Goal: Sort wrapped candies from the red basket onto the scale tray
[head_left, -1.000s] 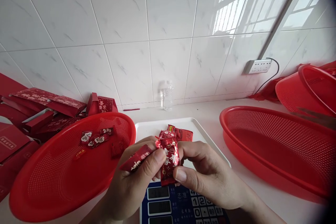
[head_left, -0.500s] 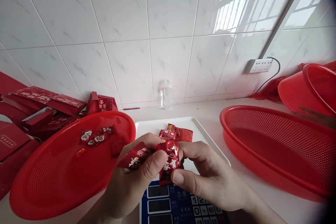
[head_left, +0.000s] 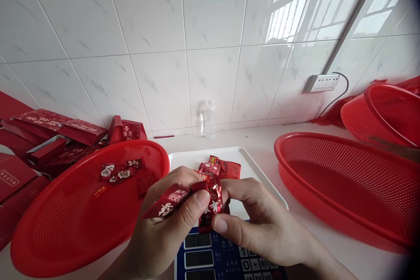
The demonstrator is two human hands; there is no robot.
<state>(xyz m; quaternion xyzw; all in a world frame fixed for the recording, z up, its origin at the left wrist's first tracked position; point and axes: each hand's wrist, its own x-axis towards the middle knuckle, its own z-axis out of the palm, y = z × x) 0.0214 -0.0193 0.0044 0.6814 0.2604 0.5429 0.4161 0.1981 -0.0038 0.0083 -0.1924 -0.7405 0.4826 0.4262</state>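
Observation:
Over the front of a digital scale (head_left: 229,251), both hands are close together. My left hand (head_left: 160,232) is closed on a red wrapped snack packet (head_left: 169,201) with white lettering, and its thumb presses on a second red packet (head_left: 210,216). My right hand (head_left: 262,223) pinches that second packet's right side between thumb and index finger. The wrapper looks creased; its contents are hidden. Just beyond the fingers, several small red packets (head_left: 230,168) lie on the scale's white pan (head_left: 188,154). The hands partly cover the keypad and displays.
At left stands a red perforated basket (head_left: 59,223) holding several small packets (head_left: 123,174), with red boxes (head_left: 62,131) behind it. Another red basket (head_left: 315,183) is at right, a raised one (head_left: 357,116) beyond. A clear bottle (head_left: 210,120) stands near the tiled wall below a power strip (head_left: 323,82).
The left thumb has shifted slightly up and right over the second packet, and the packet in the left palm has tilted a little. The raised basket at right has moved slightly left.

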